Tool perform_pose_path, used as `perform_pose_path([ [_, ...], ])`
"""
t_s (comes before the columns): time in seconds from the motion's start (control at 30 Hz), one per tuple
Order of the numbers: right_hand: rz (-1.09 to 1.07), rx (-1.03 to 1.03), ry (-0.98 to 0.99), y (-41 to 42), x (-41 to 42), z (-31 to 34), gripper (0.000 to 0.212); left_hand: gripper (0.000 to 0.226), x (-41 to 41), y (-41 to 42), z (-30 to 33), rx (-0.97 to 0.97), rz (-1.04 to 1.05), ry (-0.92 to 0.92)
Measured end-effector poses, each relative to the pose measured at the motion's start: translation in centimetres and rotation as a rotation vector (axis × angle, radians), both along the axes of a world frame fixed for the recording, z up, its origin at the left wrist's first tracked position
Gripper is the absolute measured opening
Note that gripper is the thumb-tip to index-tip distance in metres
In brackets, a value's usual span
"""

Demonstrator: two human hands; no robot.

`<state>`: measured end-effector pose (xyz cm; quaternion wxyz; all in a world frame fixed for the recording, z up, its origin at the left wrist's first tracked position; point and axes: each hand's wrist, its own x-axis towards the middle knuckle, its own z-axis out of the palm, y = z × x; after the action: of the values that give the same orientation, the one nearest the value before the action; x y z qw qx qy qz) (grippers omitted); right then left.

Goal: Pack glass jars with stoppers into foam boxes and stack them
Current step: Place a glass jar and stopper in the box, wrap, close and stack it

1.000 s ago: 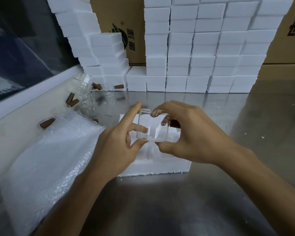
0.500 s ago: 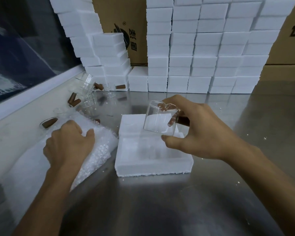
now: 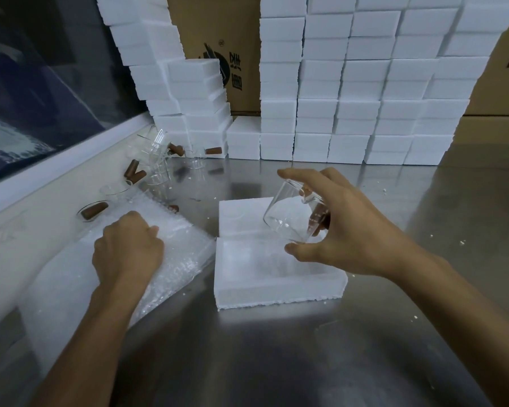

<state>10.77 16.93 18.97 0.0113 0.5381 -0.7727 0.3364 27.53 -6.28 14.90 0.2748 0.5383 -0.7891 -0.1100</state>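
Down at the near edge, two bare forearms are reaching in over the steel worktop (image 3: pixel 276 362). The left hand (image 3: pixel 127 248) is resting on the bubble wrap (image 3: pixel 171 259) at the left, its fingers (image 3: pixel 147 230) curling down into the sheet, though whether they are pinching it I cannot tell. Just right of it, the open foam box (image 3: pixel 276 292) is sitting on the worktop, its lid (image 3: pixel 238 215) lying against the far side. The right hand (image 3: pixel 347 227) is gripping a clear glass jar (image 3: pixel 291 214), thumb under the base and fingers over the top, and the jar is hanging tilted above the box's far right corner, not seated in it. Something brown is showing through the glass under the fingers, too blurred to name. Further back on the left, more empty jars (image 3: pixel 156 160) and brown cork stoppers (image 3: pixel 94 210) are lying scattered along the wall. At the far edge, stacked foam boxes (image 3: pixel 359 113) are standing in tall white columns, with cardboard cartons (image 3: pixel 232 54) behind them.
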Motion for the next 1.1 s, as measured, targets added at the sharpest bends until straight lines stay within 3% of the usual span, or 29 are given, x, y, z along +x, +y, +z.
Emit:
perform_pose_path([
  [0.1, -0.005, -0.005, -0.019, 0.0, -0.1, 0.0, 0.091, 0.007, 0.4, 0.4, 0.8, -0.143, -0.043, 0.2],
  [0.33, 0.011, -0.043, -0.056, -0.1, 0.0, 0.0, 0.09, 0.016, 0.5, 0.3, 1.3, -0.283, -0.159, 0.468],
  [0.53, 0.001, -0.043, -0.068, -0.2, 0.1, -0.1, 0.091, 0.008, 0.2, 0.9, 1.7, -0.649, -0.542, 0.593],
  [0.63, -0.008, -0.037, -0.056, -0.3, 0.1, -0.2, 0.092, 0.017, -0.4, 2.0, 1.4, -0.633, -0.634, 0.621],
  [0.8, -0.003, -0.049, -0.079, -0.4, 0.6, 0.0, 0.089, 0.033, -1.4, 4.4, 1.1, -0.377, -0.683, 0.775],
  [0.87, 0.033, -0.099, -0.205, -0.4, 1.3, 0.5, 0.084, 0.028, -1.8, 5.1, 0.9, -0.218, -0.697, 0.823],
  [0.97, 0.184, -0.225, -0.571, -0.6, 2.2, 0.9, 0.073, 0.018, -2.2, 5.7, 0.7, -0.02, -0.69, 0.814],
  [1.1, 0.379, -0.343, -1.051, -1.0, 3.2, 1.1, 0.064, 0.017, -2.4, 6.1, 0.6, -0.051, -0.714, 0.655],
])
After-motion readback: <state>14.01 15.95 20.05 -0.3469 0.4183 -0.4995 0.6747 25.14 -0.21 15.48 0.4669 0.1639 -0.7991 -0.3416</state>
